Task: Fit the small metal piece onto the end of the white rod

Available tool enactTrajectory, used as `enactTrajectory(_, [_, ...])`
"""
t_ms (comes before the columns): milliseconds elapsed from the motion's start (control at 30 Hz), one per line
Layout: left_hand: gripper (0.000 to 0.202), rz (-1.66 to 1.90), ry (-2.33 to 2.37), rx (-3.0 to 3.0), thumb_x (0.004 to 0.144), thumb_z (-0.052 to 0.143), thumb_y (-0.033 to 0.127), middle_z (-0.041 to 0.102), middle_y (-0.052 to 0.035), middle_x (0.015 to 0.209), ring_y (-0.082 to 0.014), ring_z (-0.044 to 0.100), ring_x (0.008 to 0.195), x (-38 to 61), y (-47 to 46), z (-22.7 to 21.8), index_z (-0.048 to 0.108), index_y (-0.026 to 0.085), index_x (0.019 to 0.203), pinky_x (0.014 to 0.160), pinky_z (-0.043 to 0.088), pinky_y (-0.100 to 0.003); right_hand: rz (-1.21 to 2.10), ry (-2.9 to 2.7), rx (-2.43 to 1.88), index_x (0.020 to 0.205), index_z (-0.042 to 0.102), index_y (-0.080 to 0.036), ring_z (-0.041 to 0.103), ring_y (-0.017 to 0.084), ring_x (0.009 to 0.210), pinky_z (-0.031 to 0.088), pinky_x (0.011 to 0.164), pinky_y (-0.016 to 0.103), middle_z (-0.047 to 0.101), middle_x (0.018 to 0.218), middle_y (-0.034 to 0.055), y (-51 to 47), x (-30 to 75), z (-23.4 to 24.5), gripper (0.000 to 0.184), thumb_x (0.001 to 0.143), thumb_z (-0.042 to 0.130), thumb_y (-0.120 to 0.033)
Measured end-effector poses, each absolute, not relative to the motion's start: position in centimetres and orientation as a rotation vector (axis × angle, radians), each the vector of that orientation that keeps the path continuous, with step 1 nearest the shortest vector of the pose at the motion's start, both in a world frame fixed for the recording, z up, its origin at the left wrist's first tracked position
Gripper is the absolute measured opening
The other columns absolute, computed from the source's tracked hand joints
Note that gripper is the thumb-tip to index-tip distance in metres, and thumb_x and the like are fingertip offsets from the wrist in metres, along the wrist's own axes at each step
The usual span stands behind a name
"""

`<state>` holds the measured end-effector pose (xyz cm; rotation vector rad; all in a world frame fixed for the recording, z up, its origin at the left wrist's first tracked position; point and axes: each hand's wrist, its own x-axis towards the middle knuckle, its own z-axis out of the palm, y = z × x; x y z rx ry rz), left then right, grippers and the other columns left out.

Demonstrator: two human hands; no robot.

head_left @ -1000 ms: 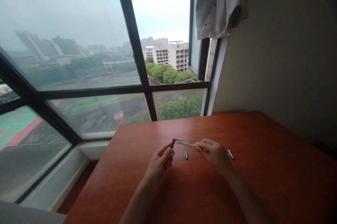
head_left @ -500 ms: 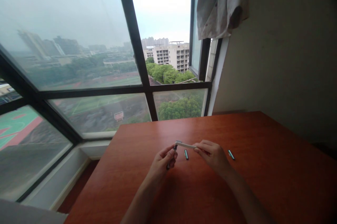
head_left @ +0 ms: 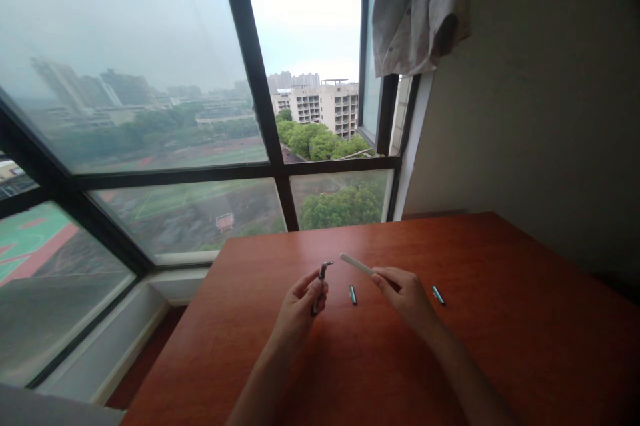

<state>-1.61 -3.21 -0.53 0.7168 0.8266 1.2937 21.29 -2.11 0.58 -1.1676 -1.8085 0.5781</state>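
Over a reddish wooden table (head_left: 500, 319), my left hand (head_left: 300, 306) is closed around a dark slim pen part (head_left: 320, 283) that points up and away. My right hand (head_left: 407, 293) pinches one end of a pale slim pen tube (head_left: 356, 264), whose free end points left and away. The two parts are apart, with a small gap between their tips. A short teal piece (head_left: 353, 295) lies on the table between my hands. Another teal piece (head_left: 439, 295) lies just right of my right hand.
A large dark-framed window (head_left: 270, 133) stands behind the table, looking onto buildings and trees. A pale shirt (head_left: 420, 6) hangs at the top by the open window sash. A grey wall (head_left: 540, 106) runs along the table's right side.
The dark part and the pale tube were joined at their tips; now they are separated. My right hand has swung the pale tube up and away from the dark part.
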Motion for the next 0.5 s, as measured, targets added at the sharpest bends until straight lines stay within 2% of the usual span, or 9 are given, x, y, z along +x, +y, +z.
enactTrajectory(100, [0.039, 1.34, 0.842, 0.722, 0.066, 0.081, 0.03, 0.063, -0.003, 0.071, -0.0065, 0.048, 0.055, -1.5, -3.1, -0.7, 0.072, 0.017, 0.102, 0.052, 0.033, -0.019, 0.672, -1.833, -1.157, 0.078, 0.069, -0.015, 0.053, 0.014, 0.057, 0.035, 0.053, 0.023, 0.06, 0.062, 0.0014, -2.4, 20.5, 0.7, 0.037, 0.092, 0.045, -0.04])
enactTrajectory(267, [0.038, 1.405, 0.81, 0.68, 0.063, 0.083, 0.029, 0.064, -0.0026, 0.071, -0.0077, 0.051, 0.059, -1.1, -3.2, -0.7, 0.074, 0.019, 0.098, 0.055, 0.038, -0.02, 0.83, -1.812, -1.099, 0.07, 0.064, -0.015, 0.05, 0.012, 0.055, 0.032, 0.053, 0.022, 0.053, 0.057, -0.0012, -3.1, 18.9, 0.6, 0.042, 0.093, 0.043, -0.042])
enactTrajectory(500, [0.038, 1.364, 0.82, 0.703, 0.061, 0.085, 0.028, 0.068, -0.0039, 0.072, -0.0087, 0.055, 0.061, -0.5, -3.5, -0.9, 0.075, 0.018, 0.096, 0.06, 0.042, -0.021, 1.075, -1.554, -1.039, 0.086, 0.067, -0.014, 0.046, 0.011, 0.052, 0.032, 0.048, 0.022, 0.052, 0.058, -0.001, -3.4, 17.5, -1.1, 0.044, 0.092, 0.043, -0.05])
